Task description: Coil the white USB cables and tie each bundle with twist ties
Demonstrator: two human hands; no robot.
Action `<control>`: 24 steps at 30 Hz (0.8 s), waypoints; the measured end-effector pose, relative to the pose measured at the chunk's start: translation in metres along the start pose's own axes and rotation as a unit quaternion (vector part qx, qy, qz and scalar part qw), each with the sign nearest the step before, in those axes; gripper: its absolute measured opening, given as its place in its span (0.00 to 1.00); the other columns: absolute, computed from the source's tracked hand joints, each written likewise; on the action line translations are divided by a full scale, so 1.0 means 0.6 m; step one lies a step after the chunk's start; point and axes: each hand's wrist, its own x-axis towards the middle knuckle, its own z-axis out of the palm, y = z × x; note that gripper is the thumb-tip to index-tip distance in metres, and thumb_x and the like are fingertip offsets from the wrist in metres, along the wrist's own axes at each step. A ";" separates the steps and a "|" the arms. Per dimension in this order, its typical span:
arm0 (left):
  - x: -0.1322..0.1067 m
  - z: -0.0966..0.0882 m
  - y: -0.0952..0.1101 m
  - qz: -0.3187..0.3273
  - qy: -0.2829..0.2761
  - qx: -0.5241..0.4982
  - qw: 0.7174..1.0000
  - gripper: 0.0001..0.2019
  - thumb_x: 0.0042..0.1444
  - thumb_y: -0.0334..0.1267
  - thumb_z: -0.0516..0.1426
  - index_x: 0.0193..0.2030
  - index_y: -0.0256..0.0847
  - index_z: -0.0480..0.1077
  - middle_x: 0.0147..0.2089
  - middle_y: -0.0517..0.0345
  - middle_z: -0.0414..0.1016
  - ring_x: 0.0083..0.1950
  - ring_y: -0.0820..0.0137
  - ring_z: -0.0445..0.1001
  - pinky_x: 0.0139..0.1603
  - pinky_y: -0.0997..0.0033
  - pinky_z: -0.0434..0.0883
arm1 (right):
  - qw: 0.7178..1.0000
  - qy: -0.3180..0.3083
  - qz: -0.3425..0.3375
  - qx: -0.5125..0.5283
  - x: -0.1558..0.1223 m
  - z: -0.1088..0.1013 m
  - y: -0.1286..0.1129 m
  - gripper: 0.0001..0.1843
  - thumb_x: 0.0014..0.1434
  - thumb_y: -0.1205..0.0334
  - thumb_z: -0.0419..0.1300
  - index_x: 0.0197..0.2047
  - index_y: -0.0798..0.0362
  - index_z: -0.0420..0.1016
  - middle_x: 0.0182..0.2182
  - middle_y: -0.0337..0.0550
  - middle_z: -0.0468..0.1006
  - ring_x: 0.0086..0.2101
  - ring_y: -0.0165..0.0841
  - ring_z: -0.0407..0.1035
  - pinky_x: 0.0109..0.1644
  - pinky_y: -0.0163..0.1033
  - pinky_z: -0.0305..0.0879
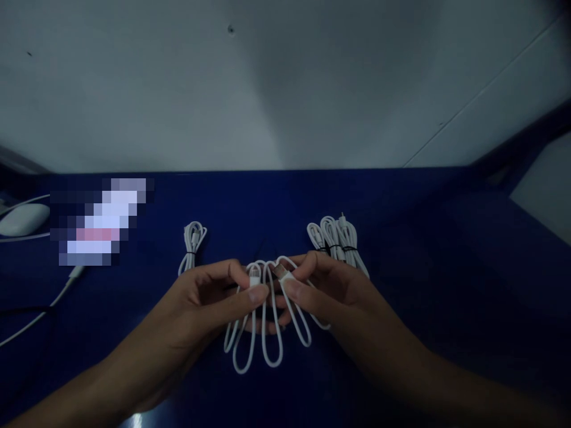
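Between my two hands hangs a white USB cable (273,356), folded into several loose loops that droop below my fingers. My left hand (209,303) pinches one end by its connector (254,279), thumb on top. The other end's metal plug (280,270) points up and left from the grip of my right hand (330,291). Both hands are close together over the blue table, and some fingers are hidden behind the loops. Behind my left hand lies a tied white cable bundle (193,241). Beyond my right hand lie several more white bundles (332,238), bound with black ties.
A blurred-out bright device (111,220) lies on the left with a white cord (53,303) running from it. At the far left sits a white rounded object (25,220), like a mouse. The blue table (250,202) meets a pale wall (200,89) at the back.
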 end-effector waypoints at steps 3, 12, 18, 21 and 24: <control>-0.001 0.000 0.000 0.000 0.002 0.000 1.000 0.07 0.72 0.35 0.69 0.39 0.42 0.83 0.58 0.50 0.90 0.53 0.61 0.91 0.54 0.70 0.83 | 1.000 0.006 0.007 -0.007 -0.001 -0.001 -0.001 0.15 0.71 0.51 0.77 0.38 0.49 0.80 0.44 0.38 0.85 0.42 0.32 0.84 0.52 0.41 0.84; -0.005 0.009 0.004 0.002 -0.004 -0.018 1.000 0.09 0.70 0.36 0.71 0.37 0.43 0.81 0.49 0.53 0.92 0.47 0.64 0.90 0.49 0.71 0.83 | 0.999 0.032 0.017 -0.039 0.000 -0.008 0.008 0.16 0.70 0.51 0.77 0.39 0.48 0.78 0.43 0.38 0.86 0.42 0.33 0.84 0.57 0.43 0.79; -0.003 0.014 0.005 -0.003 0.006 -0.011 1.000 0.11 0.70 0.38 0.72 0.36 0.42 0.81 0.49 0.52 0.92 0.46 0.65 0.90 0.47 0.72 0.81 | 0.999 0.022 0.010 -0.025 0.002 -0.007 0.007 0.14 0.68 0.55 0.78 0.38 0.49 0.79 0.41 0.38 0.85 0.41 0.34 0.84 0.53 0.43 0.82; -0.002 0.013 0.003 -0.003 0.007 -0.008 1.000 0.09 0.69 0.37 0.72 0.36 0.42 0.81 0.53 0.51 0.91 0.48 0.63 0.90 0.52 0.68 0.83 | 0.999 0.028 0.015 -0.024 0.001 -0.007 0.006 0.13 0.67 0.57 0.79 0.37 0.49 0.79 0.42 0.38 0.85 0.41 0.34 0.84 0.52 0.41 0.83; -0.002 0.011 0.001 -0.004 0.013 -0.005 1.000 0.08 0.69 0.36 0.71 0.36 0.42 0.82 0.52 0.52 0.91 0.49 0.62 0.90 0.52 0.68 0.82 | 0.999 0.029 0.014 -0.021 -0.002 -0.007 0.005 0.13 0.65 0.59 0.79 0.37 0.49 0.80 0.43 0.38 0.85 0.42 0.34 0.84 0.52 0.41 0.84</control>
